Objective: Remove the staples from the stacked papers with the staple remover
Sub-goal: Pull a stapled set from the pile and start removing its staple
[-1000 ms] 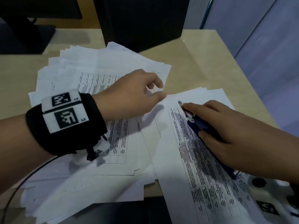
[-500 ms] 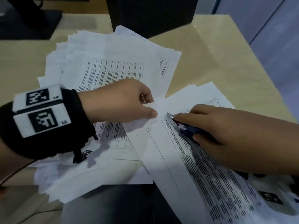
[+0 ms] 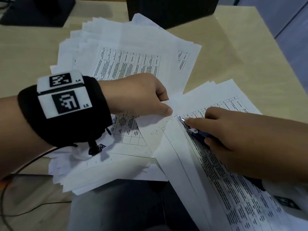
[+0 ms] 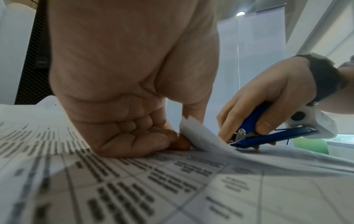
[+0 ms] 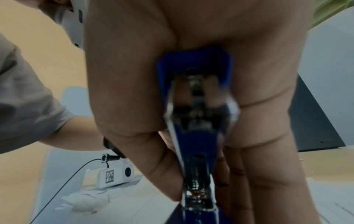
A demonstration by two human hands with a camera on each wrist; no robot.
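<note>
A stapled set of printed papers (image 3: pixel 208 164) lies at the right, its top corner near the middle of the desk. My left hand (image 3: pixel 146 99) pinches that corner's top sheet (image 4: pixel 193 131) and curls it back. My right hand (image 3: pixel 233 139) grips the blue staple remover (image 3: pixel 198 132), forefinger along its top. Its metal tip (image 3: pixel 179 117) lies flat on the paper at the corner, just right of my left thumb. In the left wrist view the blue staple remover (image 4: pixel 268 136) rests low on the sheet. The staple itself is too small to see.
A fanned pile of loose printed sheets (image 3: pixel 130 64) covers the desk's left and middle. A dark box (image 3: pixel 170 10) stands at the back edge. Crumpled tissue (image 3: pixel 80 154) lies under my left wrist. Bare beige desk (image 3: pixel 241 55) lies at the right rear.
My left hand has closed from a loose touch into a pinch on the corner sheet and folded it back. The staple remover's tip stays at that corner while the view shifted.
</note>
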